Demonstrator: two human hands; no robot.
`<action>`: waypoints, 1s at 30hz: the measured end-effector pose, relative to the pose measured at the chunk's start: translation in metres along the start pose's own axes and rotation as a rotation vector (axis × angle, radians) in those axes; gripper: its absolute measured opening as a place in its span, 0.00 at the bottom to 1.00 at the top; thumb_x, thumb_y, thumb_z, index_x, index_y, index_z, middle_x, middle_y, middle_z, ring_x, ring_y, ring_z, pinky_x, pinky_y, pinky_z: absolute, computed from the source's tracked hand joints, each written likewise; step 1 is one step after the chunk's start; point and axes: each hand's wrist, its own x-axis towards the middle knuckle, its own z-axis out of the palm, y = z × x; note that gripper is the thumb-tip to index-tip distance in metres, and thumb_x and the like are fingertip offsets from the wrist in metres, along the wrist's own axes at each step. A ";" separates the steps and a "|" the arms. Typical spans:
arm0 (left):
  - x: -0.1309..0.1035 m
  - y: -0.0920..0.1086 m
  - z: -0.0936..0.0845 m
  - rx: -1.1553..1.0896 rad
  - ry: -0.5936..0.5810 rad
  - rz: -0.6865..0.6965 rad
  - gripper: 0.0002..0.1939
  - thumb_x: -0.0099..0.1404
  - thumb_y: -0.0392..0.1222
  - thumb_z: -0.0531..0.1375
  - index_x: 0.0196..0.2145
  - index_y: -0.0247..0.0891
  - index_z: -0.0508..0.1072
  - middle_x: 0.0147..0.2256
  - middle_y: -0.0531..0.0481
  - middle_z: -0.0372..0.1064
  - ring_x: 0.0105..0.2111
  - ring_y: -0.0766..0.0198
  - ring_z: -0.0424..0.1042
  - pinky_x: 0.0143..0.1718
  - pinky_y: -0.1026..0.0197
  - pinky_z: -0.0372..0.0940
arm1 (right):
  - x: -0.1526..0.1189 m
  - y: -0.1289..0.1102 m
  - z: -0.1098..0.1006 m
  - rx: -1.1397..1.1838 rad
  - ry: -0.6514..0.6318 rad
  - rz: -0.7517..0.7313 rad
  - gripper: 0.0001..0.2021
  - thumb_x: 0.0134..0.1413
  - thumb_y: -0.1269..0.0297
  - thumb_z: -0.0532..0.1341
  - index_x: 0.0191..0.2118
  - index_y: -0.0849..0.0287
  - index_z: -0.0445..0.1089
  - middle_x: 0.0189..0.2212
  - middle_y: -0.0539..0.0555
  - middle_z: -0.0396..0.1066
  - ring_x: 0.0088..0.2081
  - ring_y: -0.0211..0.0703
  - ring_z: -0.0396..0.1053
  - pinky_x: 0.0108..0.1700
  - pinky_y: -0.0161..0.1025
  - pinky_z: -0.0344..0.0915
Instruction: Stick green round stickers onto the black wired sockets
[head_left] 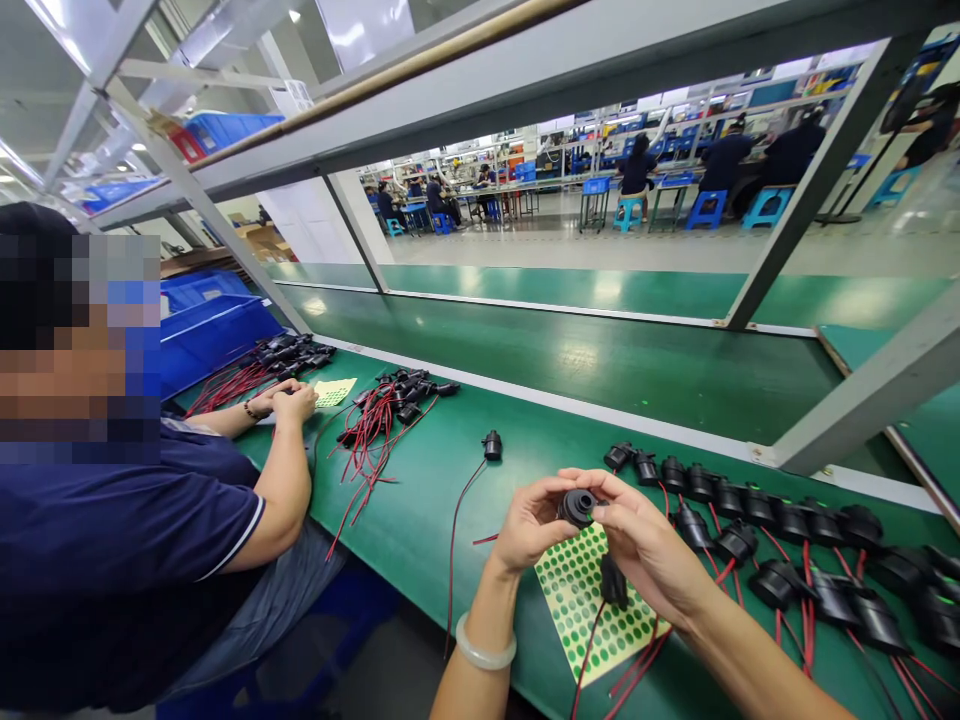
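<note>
Head view: both hands hold one small black round connector (577, 506) above the desk (450, 470). Left hand (529, 522) and right hand (637, 535) each have a closed fingertip grip on its rim. It looks light, rigid plastic; red leads trail limp, so hold the body. Green dot sticker sheet (581, 600) lies underneath. Blue bins (214, 335) far left, contents hidden.
</note>
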 end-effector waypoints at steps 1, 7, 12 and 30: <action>0.000 0.000 0.000 -0.004 -0.006 0.001 0.21 0.46 0.44 0.76 0.40 0.40 0.80 0.36 0.48 0.77 0.36 0.62 0.74 0.42 0.61 0.67 | 0.000 0.000 0.000 0.007 0.008 0.005 0.10 0.51 0.62 0.61 0.41 0.52 0.73 0.50 0.55 0.74 0.55 0.53 0.69 0.57 0.51 0.64; 0.002 -0.003 0.001 -0.003 -0.013 0.012 0.22 0.46 0.44 0.76 0.40 0.40 0.80 0.37 0.47 0.77 0.37 0.62 0.75 0.42 0.61 0.67 | -0.001 0.002 -0.003 0.047 0.045 0.027 0.12 0.49 0.59 0.63 0.41 0.52 0.74 0.51 0.55 0.73 0.56 0.55 0.67 0.58 0.52 0.62; 0.002 -0.004 0.000 0.039 0.000 0.007 0.23 0.47 0.48 0.75 0.40 0.38 0.80 0.40 0.45 0.77 0.39 0.58 0.75 0.45 0.57 0.67 | -0.003 0.001 0.001 0.056 0.065 0.052 0.14 0.49 0.59 0.64 0.44 0.52 0.74 0.52 0.55 0.72 0.57 0.55 0.66 0.60 0.53 0.59; 0.002 -0.005 0.002 -0.057 -0.046 0.014 0.22 0.58 0.52 0.69 0.47 0.42 0.69 0.34 0.50 0.77 0.31 0.63 0.77 0.34 0.64 0.70 | -0.011 0.015 -0.015 -0.545 0.217 -0.433 0.12 0.59 0.65 0.62 0.48 0.48 0.70 0.54 0.54 0.69 0.57 0.53 0.64 0.59 0.54 0.59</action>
